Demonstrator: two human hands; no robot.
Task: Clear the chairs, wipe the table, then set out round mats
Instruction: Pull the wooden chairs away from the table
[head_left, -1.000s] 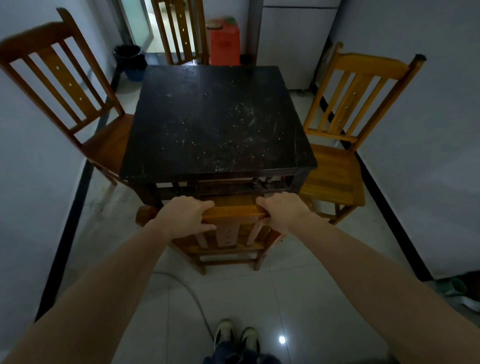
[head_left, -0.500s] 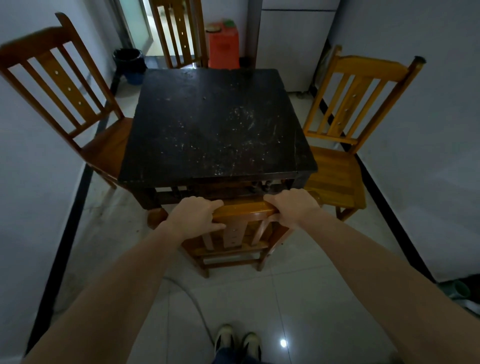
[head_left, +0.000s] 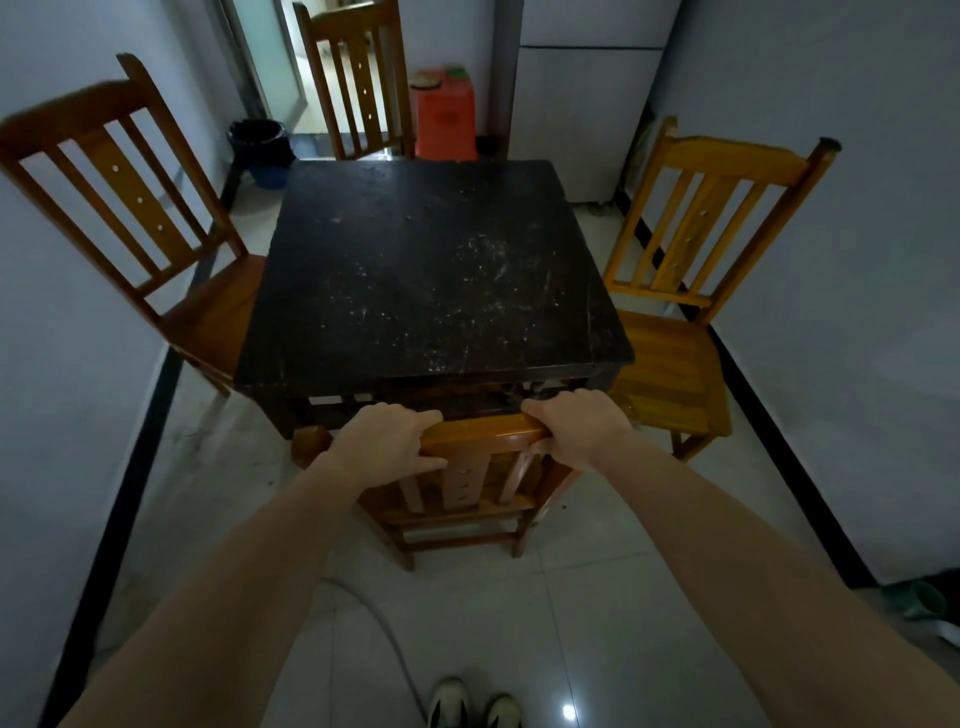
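Note:
A dark square table stands in the middle, its top speckled with pale crumbs and dust. The near wooden chair is tucked under its front edge. My left hand grips the left part of that chair's top rail, and my right hand grips the right end. Three more wooden chairs surround the table: the left chair, the right chair and the far chair. No mats or cloth are in view.
White walls close in on both sides. At the back stand a white fridge, an orange stool and a dark bin. A cable runs across the tiled floor near my shoes.
The near chair has slid forward, further under the table, with both hands still on its top rail. My view has moved closer to the table.

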